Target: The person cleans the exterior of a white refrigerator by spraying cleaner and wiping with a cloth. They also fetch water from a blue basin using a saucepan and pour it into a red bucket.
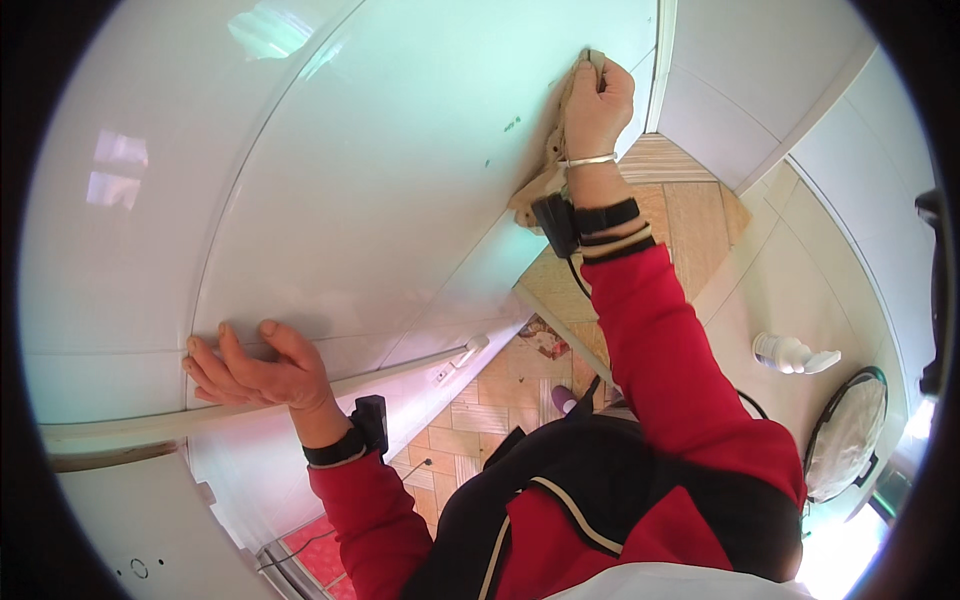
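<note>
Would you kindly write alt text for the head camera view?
A person's right hand holds a beige cloth against a glossy white surface; the open, empty left hand is at the same surface, lower left. A white bottle shows at right.

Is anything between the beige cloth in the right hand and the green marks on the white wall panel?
Nothing visible: only bare, glossy white wall panel separates the beige cloth in the right hand from the green marks to its left. The left hand is lower left, out of that gap.
</note>
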`<action>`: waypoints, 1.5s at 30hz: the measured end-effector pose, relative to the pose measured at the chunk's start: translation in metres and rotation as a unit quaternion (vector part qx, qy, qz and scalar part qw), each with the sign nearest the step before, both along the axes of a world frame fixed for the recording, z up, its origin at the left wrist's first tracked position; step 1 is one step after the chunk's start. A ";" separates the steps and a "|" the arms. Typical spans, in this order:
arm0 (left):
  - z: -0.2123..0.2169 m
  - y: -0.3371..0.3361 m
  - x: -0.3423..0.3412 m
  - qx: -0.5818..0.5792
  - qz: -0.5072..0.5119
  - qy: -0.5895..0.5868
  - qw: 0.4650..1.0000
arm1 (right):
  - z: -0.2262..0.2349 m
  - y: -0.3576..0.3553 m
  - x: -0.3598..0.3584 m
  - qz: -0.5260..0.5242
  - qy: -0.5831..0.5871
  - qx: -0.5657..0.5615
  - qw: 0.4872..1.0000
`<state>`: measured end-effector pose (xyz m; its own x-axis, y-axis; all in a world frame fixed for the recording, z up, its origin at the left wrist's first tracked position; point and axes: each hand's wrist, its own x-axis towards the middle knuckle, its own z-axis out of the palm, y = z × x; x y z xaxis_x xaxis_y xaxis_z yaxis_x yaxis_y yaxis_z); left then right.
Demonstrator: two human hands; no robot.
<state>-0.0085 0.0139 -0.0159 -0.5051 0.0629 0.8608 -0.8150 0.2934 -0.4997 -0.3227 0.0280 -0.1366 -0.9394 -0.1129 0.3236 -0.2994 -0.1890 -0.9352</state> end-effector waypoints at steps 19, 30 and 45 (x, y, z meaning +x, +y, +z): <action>0.002 -0.003 -0.001 0.004 -0.028 -0.024 0.999 | -0.085 -0.029 -0.157 -0.140 -0.074 0.148 0.976; 0.000 -0.004 0.002 -0.040 0.001 -0.009 0.999 | -0.056 0.131 -0.189 0.333 -0.221 -0.260 0.879; -0.026 0.030 -0.031 -0.015 -0.058 0.029 0.998 | -0.185 0.458 0.093 0.262 -0.121 0.427 0.857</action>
<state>-0.0390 0.0435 -0.0414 -0.4424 0.1442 0.8851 -0.8041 0.3733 -0.4627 -0.2295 0.4857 -0.3217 -0.7150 -0.6386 -0.2846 -0.1599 0.5457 -0.8226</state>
